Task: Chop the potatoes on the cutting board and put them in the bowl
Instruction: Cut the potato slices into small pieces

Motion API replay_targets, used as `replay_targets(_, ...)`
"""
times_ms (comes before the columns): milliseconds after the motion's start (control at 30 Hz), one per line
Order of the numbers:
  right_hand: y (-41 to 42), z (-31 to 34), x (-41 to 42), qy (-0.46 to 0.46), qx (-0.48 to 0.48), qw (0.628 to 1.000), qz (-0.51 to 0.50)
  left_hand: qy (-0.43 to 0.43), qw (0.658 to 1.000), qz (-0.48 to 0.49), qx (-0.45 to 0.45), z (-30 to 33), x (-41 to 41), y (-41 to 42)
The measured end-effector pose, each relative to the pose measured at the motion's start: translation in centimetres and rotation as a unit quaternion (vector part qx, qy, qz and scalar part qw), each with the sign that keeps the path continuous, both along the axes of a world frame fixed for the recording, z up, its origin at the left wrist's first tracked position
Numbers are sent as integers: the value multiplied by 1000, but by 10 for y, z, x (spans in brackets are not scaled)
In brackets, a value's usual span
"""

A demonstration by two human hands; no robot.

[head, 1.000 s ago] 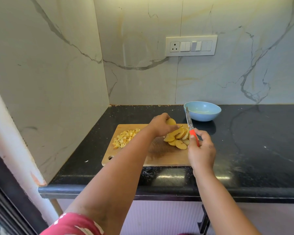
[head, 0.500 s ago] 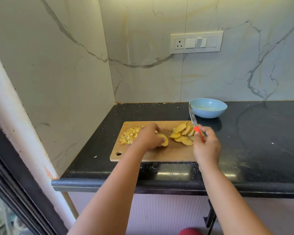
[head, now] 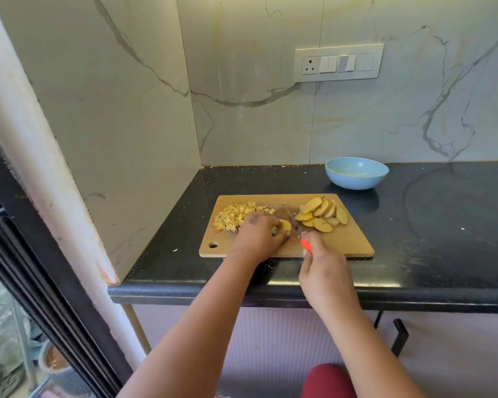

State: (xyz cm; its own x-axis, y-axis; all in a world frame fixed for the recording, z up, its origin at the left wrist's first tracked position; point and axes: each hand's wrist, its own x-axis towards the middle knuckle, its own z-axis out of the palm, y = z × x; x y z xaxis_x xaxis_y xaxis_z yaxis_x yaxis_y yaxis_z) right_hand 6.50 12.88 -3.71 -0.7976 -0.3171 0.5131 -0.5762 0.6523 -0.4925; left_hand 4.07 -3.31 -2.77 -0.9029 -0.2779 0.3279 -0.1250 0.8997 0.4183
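Observation:
A wooden cutting board lies on the black counter. Diced potato pieces are heaped at its left end, and a pile of potato slices lies at its right. My left hand holds one potato slice down on the board's middle, fingers curled on it. My right hand grips a knife by its orange handle, with the blade lying just right of the held slice. A light blue bowl stands behind the board at the right.
The black counter stretches to the right of the board. Marble walls close the corner at the left and back, with a switch panel on the back wall. The counter's front edge runs just below the board.
My left hand carried one slice from the right pile to the board's middle and pressed it down. My right hand swung the knife left, bringing the blade next to that slice.

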Motion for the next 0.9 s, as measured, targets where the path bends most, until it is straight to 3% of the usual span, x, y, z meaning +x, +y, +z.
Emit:
replay_targets(233, -9, 17, 8, -85, 105, 990, -39, -30, 991, 42, -125, 0, 16, 8)
replay_targets(667, -11, 20, 12, -67, 159, 984, -35, -34, 992, 28, -120, -2, 20, 8)
replay_targets(900, -34, 39, -11, -104, 190, 976, -31, -44, 990, 24, -132, 0, 22, 9)
